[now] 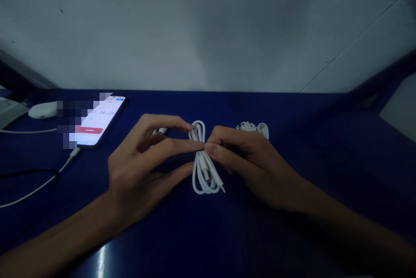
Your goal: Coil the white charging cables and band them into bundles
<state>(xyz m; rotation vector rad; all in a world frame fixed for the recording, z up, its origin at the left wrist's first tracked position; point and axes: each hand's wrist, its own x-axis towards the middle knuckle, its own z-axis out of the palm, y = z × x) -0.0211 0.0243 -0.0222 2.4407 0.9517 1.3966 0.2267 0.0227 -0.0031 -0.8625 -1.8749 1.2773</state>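
Between my hands is a white USB cable (203, 161), coiled into a narrow bundle with its metal plug ends pointing down toward me. From the left, my left hand (146, 161) touches the coil: one finger meets its upper loop, another presses at the middle and the thumb lies at its lower left side. My right hand (250, 156) pinches the bundle's waist between thumb and curled fingers. Whether a tie goes around the waist there cannot be made out.
More coiled white cables (251, 127) lie behind my right hand, and part of another bundle (160, 131) shows behind my left. A lit phone (94, 126) with a charging lead (66, 163) and a white mouse-like object (43, 110) are at the left. A pale wall (195, 44) rises behind the blue table (201, 234).
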